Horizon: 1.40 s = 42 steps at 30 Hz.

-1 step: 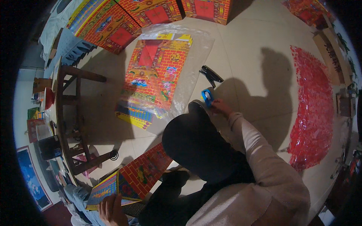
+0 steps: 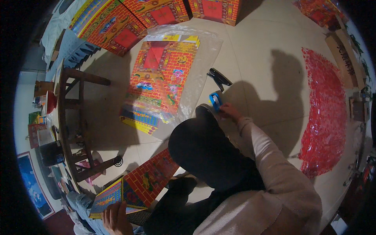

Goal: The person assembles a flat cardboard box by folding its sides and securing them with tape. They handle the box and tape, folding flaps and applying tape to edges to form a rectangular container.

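Low on the left, my left hand (image 2: 116,219) is closed on the edge of a folded printed cardboard piece (image 2: 147,178), with a red brick pattern and blue-yellow panels. It leans beside my dark-trousered leg. Past my knee, my right hand (image 2: 231,111) reaches to the floor, fingers pinched at the near end of a blue tape dispenser (image 2: 212,102); the fingertips are too small to make out fully. Just beyond lies a black stapler (image 2: 218,79), its arms apart. Left of these, a stack of flat printed cardboard sheets (image 2: 156,74) lies on clear plastic film (image 2: 209,51).
Several standing brick-patterned cardboard boxes (image 2: 160,15) line the far side. A wooden table (image 2: 80,102) stands on the left. Shiny red plastic-wrapped material (image 2: 325,113) lies on the right floor, near a brown carton (image 2: 340,58). My shadow falls across the tiles.
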### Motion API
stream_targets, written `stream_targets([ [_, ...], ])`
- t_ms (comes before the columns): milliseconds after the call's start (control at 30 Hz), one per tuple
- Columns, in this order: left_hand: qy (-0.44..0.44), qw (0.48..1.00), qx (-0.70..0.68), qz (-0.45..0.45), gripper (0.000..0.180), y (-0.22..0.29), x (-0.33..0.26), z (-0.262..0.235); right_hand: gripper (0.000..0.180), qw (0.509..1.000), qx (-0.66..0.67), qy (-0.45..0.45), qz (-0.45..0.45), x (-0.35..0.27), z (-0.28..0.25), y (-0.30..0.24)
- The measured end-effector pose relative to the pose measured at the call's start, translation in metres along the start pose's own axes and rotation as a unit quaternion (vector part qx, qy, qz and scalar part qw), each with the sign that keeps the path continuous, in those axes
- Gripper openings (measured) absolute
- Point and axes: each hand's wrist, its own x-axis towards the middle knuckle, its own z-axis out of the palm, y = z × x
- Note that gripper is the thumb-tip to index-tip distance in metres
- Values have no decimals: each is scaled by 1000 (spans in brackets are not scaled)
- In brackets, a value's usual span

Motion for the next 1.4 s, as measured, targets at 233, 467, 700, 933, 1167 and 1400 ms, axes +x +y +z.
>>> stream_targets([
  [233, -10, 996, 85, 3, 20, -24, -8, 18, 24, 993, -90, 19, -78, -15, -17, 22],
  [467, -23, 996, 85, -2, 24, -19, -8, 14, 24, 998, -25, -27, -55, -13, -16, 40],
  [700, -19, 998, 66, -13, 30, -23, -11, 15, 21, 993, -60, 97, 34, -24, 3, 35],
  [933, -24, 996, 82, -11, 30, -16, -7, 14, 25, 993, -51, 106, -26, -42, 18, 11],
  [1167, 12, 998, 57, 36, 23, -15, 1, 10, 24, 983, -114, 107, -94, 10, 3, 61],
  [1400, -24, 997, 67, 16, 32, -4, 9, 4, 21, 971, -186, -24, -151, -5, 0, 32],
])
